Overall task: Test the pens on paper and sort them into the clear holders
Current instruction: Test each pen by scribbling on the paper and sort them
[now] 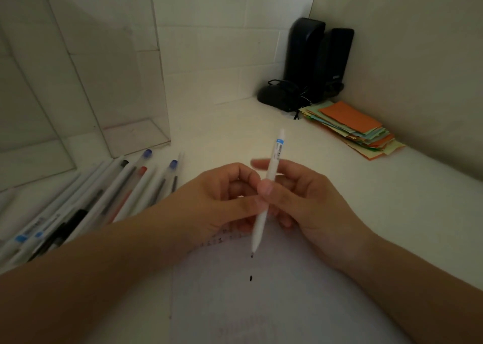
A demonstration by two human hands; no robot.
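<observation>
A white pen (pixel 271 171) with a blue band near its top stands almost upright, tip just above the sheet of paper (pixel 274 304). My right hand (pixel 305 200) grips its barrel between thumb and fingers. My left hand (pixel 222 197) is curled beside it, its fingertips touching the barrel's lower part. Two short dark ink marks (pixel 251 278) lie on the paper below the tip. Several more pens (pixel 104 197) lie in a loose row on the desk at the left. Two clear holders (pixel 109 87) stand at the back left, with no pens visible inside.
Two black speakers (pixel 316 61) with a black mouse-like object (pixel 277 99) and cables stand in the back corner. A stack of coloured paper slips (pixel 352 126), orange on top, lies at the right by the wall. White walls close the desk behind and to the right.
</observation>
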